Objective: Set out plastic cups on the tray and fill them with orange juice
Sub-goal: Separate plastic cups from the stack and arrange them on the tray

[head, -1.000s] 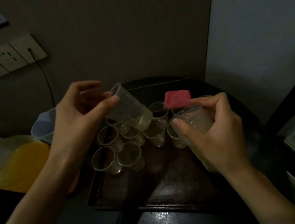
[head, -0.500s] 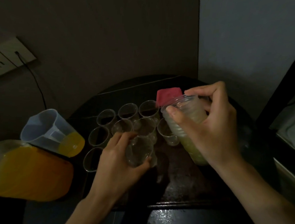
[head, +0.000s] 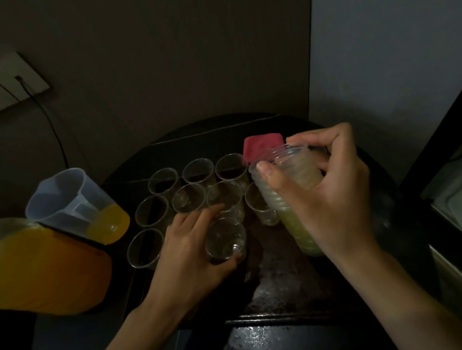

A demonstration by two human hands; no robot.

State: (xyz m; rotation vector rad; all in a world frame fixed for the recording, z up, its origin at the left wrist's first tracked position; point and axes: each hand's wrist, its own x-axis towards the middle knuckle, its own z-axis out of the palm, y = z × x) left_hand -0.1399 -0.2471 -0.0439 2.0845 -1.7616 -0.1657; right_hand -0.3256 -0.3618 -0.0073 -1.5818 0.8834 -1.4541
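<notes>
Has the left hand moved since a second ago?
Yes. The left hand dropped from level with the pink cloth toward the near edge of the tray, gripping a cup.

I get a very dim, grainy feed. The brightest patch is the pale wall point(head: 385, 62) at 1 o'clock; 11 o'clock sinks into shadow. Wet specks glint on the table point(head: 255, 339) at 6 o'clock. Clear cups point(head: 197, 169) read as faint rims. The right hand point(head: 332, 205) and its cup stack point(head: 290, 174) look soft; the frame point(head: 453, 109) at 3 o'clock leans.
</notes>
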